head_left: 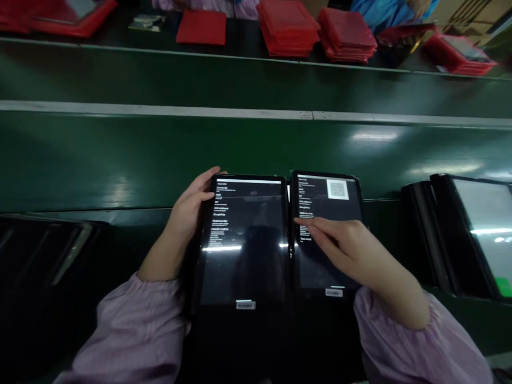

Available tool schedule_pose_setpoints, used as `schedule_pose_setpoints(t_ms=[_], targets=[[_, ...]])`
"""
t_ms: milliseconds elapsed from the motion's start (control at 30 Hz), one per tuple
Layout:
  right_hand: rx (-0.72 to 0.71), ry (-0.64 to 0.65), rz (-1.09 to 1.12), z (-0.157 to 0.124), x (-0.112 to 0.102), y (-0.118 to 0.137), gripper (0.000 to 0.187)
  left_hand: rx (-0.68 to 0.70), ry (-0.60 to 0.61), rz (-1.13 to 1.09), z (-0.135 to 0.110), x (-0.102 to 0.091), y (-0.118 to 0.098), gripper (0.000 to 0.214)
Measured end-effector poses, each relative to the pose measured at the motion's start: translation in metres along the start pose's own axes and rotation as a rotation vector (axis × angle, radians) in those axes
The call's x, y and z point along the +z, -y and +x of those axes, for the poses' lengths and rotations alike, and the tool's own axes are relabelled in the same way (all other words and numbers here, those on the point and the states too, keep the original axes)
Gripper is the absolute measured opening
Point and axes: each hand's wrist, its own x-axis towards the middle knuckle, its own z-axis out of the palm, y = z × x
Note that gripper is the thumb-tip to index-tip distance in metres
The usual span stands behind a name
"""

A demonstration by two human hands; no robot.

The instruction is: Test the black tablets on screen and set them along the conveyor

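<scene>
1. Two tablets in view: left tablet and right tablet, laid side by side at the near middle, a narrow gap between; screens lit with text, QR code at the far right part of the right one.
2. Left hand: left tablet held at its far left edge, thumb on the side, fingers round the far corner. Grip underneath is hidden.
3. Right hand: narrow pointing pose, index fingertip over the left edge of the right tablet, thumb tucked close. Whether glass is pressed or anything is pinched cannot be told.
4. Handling, judged: flat, stiff, moderate weight; smooth glass, likely slippery; screen fragile if knocked or flexed.
5. Best hold, judged: both long side edges, or opposite corners, palms kept off the screen. One-corner lifting should be avoided; the far end may tip. The gap is tight, so inner edges are poorly reached; outer edges are preferred.
6. Small labels are seen at the near edges; rubbing there is best avoided.
7. Leaning devices are seen at right, red packets on the far side.
</scene>
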Motion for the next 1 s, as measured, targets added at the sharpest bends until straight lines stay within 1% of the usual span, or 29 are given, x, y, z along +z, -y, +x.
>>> schedule_pose_setpoints(t_ms=[100, 167, 200, 333, 400, 500, 567, 600, 733, 800, 867, 1000], targets=[[0.052, -0.129, -0.077, -0.001, -0.01, -0.005, 0.047, 0.016, 0.015, -0.018, 0.002, -0.002, 0.002, 0.057], [0.074, -0.222, -0.086, -0.002, -0.017, -0.006, 0.053, 0.02, 0.02, -0.02, 0.004, -0.002, 0.003, 0.058], [0.075, -0.246, -0.081, -0.002, -0.019, -0.006, 0.054, 0.02, 0.021, -0.02, 0.004, -0.003, 0.004, 0.059], [0.039, -0.275, -0.081, -0.002, -0.02, -0.003, 0.057, -0.002, 0.012, -0.001, 0.004, -0.004, 0.003, 0.061], [0.035, -0.295, -0.088, -0.002, -0.018, -0.002, 0.058, 0.0, 0.015, 0.051, 0.002, -0.003, 0.003, 0.064], [0.065, -0.319, -0.097, -0.002, -0.019, -0.004, 0.058, 0.034, 0.04, 0.186, 0.0, -0.001, 0.005, 0.081], [0.086, -0.339, -0.115, -0.002, -0.021, -0.009, 0.057, 0.046, 0.017, 0.214, 0.0, -0.002, 0.01, 0.09], [0.092, -0.356, -0.129, -0.002, -0.021, -0.011, 0.057, 0.04, -0.002, 0.199, 0.001, -0.004, 0.012, 0.088], [0.103, -0.413, -0.196, 0.001, -0.019, -0.025, 0.06, 0.016, -0.036, 0.125, 0.01, -0.015, 0.019, 0.062], [0.105, -0.421, -0.208, 0.004, -0.016, -0.032, 0.062, 0.022, -0.043, 0.125, 0.012, -0.016, 0.018, 0.057], [0.113, -0.409, -0.208, 0.006, -0.014, -0.037, 0.064, 0.025, -0.063, 0.128, 0.01, -0.013, 0.013, 0.055], [0.126, -0.386, -0.199, 0.008, -0.014, -0.04, 0.066, 0.03, -0.112, 0.117, 0.002, 0.001, 0.005, 0.055]])
